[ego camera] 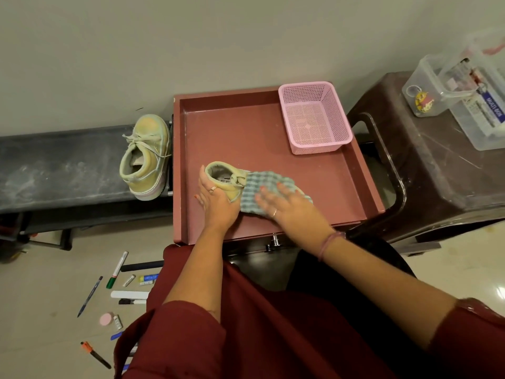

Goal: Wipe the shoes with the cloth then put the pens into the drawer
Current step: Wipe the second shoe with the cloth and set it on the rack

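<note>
A small yellow-green shoe (224,178) lies in the open reddish drawer (235,127). My left hand (216,203) grips its heel. My right hand (284,202) presses a blue-and-white checked cloth (252,191) flat over the shoe's toe, fingers spread. The second shoe (146,157) stands on the dark bench (60,165) left of the drawer. Several pens and markers lie on the floor at lower left, among them a green-capped marker (117,270), a blue pen (89,296) and an orange-tipped marker (95,354).
A pink mesh basket (314,116) sits in the drawer's far right corner. A brown plastic stool (431,170) on the right carries clear boxes (448,86). A pink round eraser (106,319) and small tubes lie among the pens. A wall stands behind.
</note>
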Available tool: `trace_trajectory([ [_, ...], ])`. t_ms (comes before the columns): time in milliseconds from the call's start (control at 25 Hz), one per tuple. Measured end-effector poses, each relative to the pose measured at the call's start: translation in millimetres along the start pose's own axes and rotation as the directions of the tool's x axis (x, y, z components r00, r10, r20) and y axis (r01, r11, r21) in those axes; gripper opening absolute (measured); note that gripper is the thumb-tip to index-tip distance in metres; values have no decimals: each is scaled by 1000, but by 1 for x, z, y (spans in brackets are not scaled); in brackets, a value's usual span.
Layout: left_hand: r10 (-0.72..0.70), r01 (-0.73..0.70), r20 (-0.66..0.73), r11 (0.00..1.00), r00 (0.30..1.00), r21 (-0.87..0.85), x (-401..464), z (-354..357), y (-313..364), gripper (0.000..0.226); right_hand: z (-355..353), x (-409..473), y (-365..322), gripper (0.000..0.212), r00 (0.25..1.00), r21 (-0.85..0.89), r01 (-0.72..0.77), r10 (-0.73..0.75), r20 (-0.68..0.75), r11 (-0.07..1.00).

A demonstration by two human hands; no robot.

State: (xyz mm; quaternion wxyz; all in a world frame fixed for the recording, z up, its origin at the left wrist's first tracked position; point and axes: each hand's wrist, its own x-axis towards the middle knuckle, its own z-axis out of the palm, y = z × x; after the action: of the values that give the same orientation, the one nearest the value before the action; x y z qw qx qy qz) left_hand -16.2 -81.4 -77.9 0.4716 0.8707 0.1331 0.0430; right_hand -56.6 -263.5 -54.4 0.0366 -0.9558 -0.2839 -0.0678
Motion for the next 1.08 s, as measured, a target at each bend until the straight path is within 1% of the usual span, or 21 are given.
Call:
trace_trajectory([
  [40, 2, -2, -6, 1000, 1000, 6, 0, 0, -1, 112, 10, -8, -4, 54, 996, -88, 79, -74, 58, 993],
  [80, 6, -6, -1, 1000, 1000, 15, 0, 0, -1, 114, 16, -17, 2, 54, 991, -144, 111, -98, 91, 983],
  [120, 8, -8, 10, 1000, 1000, 21, 0, -1, -1, 117, 14, -25, 12, 53, 988, -165, 125, -108, 109, 978],
  [160, 4, -5, 24, 1000, 1000, 20, 0, -2, -2, 122, 13, -32, 23, 54, 990, -163, 120, -105, 95, 979],
  [200, -2, 1, 37, 1000, 999, 11, 0, -3, -2, 126, 7, -40, 32, 59, 992, -150, 93, -78, 101, 984],
  [240, -4, 4, 45, 1000, 999, -1, 0, -3, -2, 128, 6, -47, 41, 67, 994, -119, 17, -3, 111, 993],
  [280, -8, 8, 46, 1000, 999, -9, 0, -2, -2, 129, 0, -52, 48, 76, 981, -10, -139, 139, 132, 990],
  [320, -13, 14, 40, 1000, 999, -11, 0, -3, -2, 129, -3, -55, 53, 79, 931, 160, -347, 318, 181, 924],
  [360, -16, 17, 31, 1000, 999, -12, 0, -3, -1, 129, -6, -55, 53, 78, 837, 343, -548, 498, 229, 763],
  [400, -18, 18, 23, 1000, 1000, -12, 0, -2, -1, 129, -6, -49, 47, 78, 696, 484, -702, 650, 306, 523],
  [440, -21, 21, 17, 1000, 1000, -12, 0, -2, 0, 128, -9, -40, 35, 82, 563, 588, -760, 733, 381, 278],
  [480, -28, 28, 12, 1000, 1000, -12, 0, -2, 1, 128, -6, -30, 18, 87, 491, 658, -747, 752, 441, 102],
  [520, -33, 33, 9, 999, 999, -10, 0, -2, 2, 127, 0, -22, 0, 90, 472, 678, -734, 753, 459, 46],
  [560, -34, 34, 9, 999, 999, -9, -1, -2, 2, 127, 5, -13, -18, 91, 449, 665, -746, 768, 457, 40],
  [640, -34, 34, 8, 999, 999, -16, -1, -3, 3, 127, 7, 2, -46, 88, 371, 599, -800, 817, 442, 39],
  [720, -35, 35, 4, 999, 999, -26, -1, -1, 2, 126, 2, 11, -59, 85, 320, 604, -797, 835, 448, -18],
  [800, -40, 40, 8, 998, 999, -39, 1, 1, 0, 126, 0, 12, -65, 80, 294, 589, -807, 845, 447, -31],
  [880, -34, 34, 4, 999, 999, -37, 1, 3, -3, 127, 4, 8, -74, 76, 302, 624, -777, 822, 482, -80],
  [920, -31, 31, 1, 999, 1000, -38, 2, 3, -4, 127, 4, 7, -82, 75, 317, 654, -748, 807, 499, -111],
  [1000, -27, 27, 1, 998, 1000, -51, 3, 4, -5, 126, 3, 6, -96, 79, 344, 673, -728, 779, 524, -131],
  [1080, -31, 32, 11, 998, 999, -61, 4, 3, -6, 127, 4, 2, -102, 85, 393, 763, -610, 753, 528, -216],
])
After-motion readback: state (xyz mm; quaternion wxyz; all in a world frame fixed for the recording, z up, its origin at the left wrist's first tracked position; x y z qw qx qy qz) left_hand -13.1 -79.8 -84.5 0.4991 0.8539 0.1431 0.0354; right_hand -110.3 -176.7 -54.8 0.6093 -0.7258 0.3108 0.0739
